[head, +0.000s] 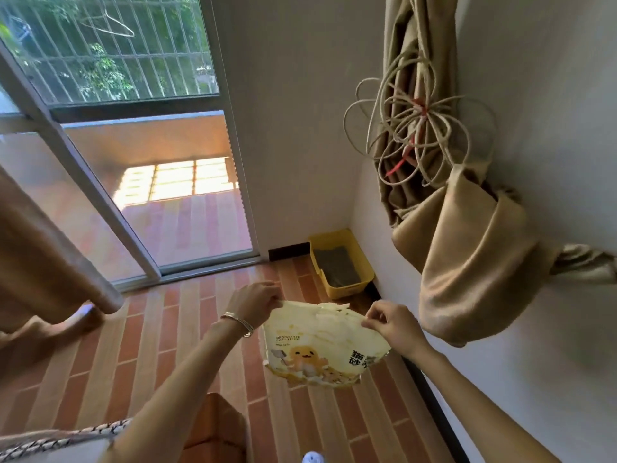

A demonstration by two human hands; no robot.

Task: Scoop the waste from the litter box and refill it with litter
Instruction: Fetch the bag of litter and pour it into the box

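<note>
Head view is showing both hands pinching the ragged top edge of one litter bag (pixel 320 342): the left hand (pixel 257 302) is gripping its left corner and the right hand (pixel 390 320) its right corner, fingers curled on the rim. The bag is hanging above the tiled floor (pixel 167 345), well apart from the one yellow litter box (pixel 347 289), which is sitting in the far right corner of the floor against the wall, with grey litter (pixel 337 265) lying inside.

If the hands are pulling the mouth wider, the torn rim is probably at risk of splitting further and spilling granules onto the floor. Tipping from this spot would be missing the box altogether. No scoop is showing, so waste could be getting buried under fresh litter.

Counting: one bag, one box, two hands, two curtains, namely a knotted curtain (pixel 467 262) on the right wall and a loose curtain (pixel 50 245) at the left, and one cord coil (pixel 417 128). The bangles (pixel 237 324) are blurring too much to count.
</note>
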